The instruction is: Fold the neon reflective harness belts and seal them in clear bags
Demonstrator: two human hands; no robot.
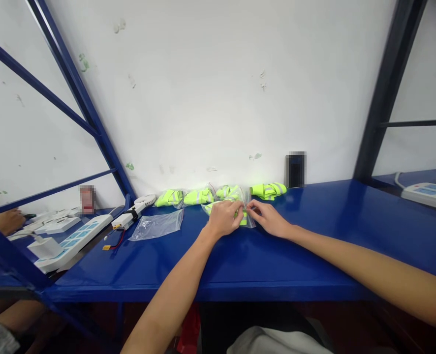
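My left hand (225, 216) is closed on a clear plastic bag (250, 223) with a folded neon-yellow reflective vest (244, 219) inside. My right hand (269, 217) pinches the bag's right edge between thumb and fingers. Much of this vest is hidden under my left hand. Behind my hands, along the wall, lie more folded yellow vests: a bagged one (169, 197) at the left, another bagged one (199, 196) beside it, and one (228, 191) just behind my left hand. A rolled vest (267, 191) with no bag visible around it lies to the right.
An empty clear bag (157, 225) lies flat on the blue table (277, 263). Left of it are a small white fan (144, 200) and a wired white battery pack (126, 219). A power strip (76, 243) runs beyond the blue frame post, near another person's hand (9, 222). A dark upright object (295, 170) stands by the wall.
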